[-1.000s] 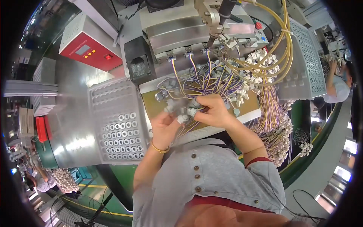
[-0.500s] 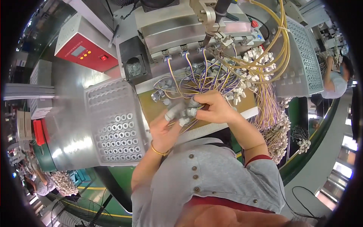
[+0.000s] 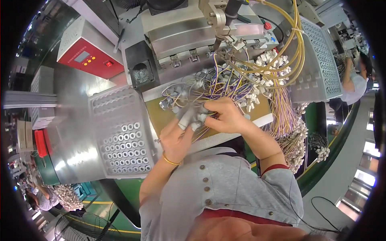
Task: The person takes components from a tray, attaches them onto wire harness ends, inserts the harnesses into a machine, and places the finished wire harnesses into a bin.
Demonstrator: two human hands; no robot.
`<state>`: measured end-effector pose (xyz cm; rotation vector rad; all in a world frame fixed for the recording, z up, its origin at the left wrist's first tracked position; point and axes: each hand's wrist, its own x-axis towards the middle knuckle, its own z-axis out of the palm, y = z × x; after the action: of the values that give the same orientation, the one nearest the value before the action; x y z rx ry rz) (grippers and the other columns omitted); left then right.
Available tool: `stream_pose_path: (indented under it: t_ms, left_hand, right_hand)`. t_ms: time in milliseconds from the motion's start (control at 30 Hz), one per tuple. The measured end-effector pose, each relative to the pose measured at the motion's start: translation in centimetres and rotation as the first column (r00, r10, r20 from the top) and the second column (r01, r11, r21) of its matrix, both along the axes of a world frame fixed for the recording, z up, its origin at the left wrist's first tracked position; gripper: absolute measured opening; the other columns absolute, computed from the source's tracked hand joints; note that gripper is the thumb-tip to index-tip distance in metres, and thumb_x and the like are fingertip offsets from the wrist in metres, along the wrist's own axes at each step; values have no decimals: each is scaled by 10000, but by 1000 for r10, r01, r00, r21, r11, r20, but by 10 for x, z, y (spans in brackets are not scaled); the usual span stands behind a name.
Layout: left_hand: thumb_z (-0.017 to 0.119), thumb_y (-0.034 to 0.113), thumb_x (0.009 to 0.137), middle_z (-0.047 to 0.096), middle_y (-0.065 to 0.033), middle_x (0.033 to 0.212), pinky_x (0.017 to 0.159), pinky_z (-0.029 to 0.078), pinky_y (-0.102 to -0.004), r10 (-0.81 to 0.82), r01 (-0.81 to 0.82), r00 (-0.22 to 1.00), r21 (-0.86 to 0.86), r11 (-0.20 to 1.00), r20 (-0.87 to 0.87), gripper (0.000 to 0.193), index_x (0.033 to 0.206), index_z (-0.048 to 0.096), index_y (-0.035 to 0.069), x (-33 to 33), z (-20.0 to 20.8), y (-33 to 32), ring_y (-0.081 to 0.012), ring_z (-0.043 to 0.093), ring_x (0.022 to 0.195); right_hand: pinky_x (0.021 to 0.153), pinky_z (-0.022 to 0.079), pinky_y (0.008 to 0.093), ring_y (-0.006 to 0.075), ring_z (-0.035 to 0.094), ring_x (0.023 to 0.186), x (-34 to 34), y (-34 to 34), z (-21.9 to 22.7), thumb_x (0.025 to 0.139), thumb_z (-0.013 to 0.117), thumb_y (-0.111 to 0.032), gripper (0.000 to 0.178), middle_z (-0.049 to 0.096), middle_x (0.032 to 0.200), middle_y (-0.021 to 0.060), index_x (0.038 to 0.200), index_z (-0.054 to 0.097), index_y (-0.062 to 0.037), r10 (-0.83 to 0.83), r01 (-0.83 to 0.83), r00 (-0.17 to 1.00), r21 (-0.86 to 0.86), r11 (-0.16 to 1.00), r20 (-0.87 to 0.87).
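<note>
My left hand (image 3: 176, 138), a yellow band at its wrist, is partly smeared by motion. Its fingertips wear pale finger cots and close on thin wires (image 3: 192, 105), which are blurred too. Close against it, my right hand (image 3: 225, 115) pinches the same wires between thumb and forefinger, also in finger cots. What lies exactly between the fingertips is hidden. Behind both hands spreads a tangle of yellow, white and purple wires (image 3: 229, 86) with small connectors. One wire (image 3: 216, 66) runs up to a clip on the metal fixture (image 3: 189, 40); two clips (image 3: 175, 61) left of it hold none.
A clear tray (image 3: 114, 104) with rows of metal nuts (image 3: 128, 154) lies left. Behind it stand a red-fronted control box (image 3: 90, 60) and a black block (image 3: 140, 66). Yellow hoses (image 3: 299, 48) loop at right above bundled wires (image 3: 281, 108). A co-worker (image 3: 356, 86) sits far right.
Two wires have come out of the left clips of the fixture and swung down toward my hands in a blur. My hands stay almost in place.
</note>
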<state>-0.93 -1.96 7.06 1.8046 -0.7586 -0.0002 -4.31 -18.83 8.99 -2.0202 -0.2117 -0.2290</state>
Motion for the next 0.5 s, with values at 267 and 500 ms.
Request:
stream_pose_path:
  t_ms: [267,500]
  left_hand:
    - [585,-13,740,600,-76,892,598,465,-230,-170,-103,723,-347,932,-670,196,935,597,-24,1,-9,0,-104,560,705]
    - [488,92,801,589,-35,781,470,434,-215,-344,-328,344,-455,827,-874,191,954,557,0,7,-18,-4,-86,542,587]
  right_hand:
    - [393,303,286,182,372,393,-2,10,-14,649,546,-48,122,361,480,93,625,440,7,51,-20,988,207,978,-143]
    - [401,312,281,168,402,420,-7,9,-20,671,557,-31,114,402,502,99,637,456,9,-1,9,998,131,991,-59]
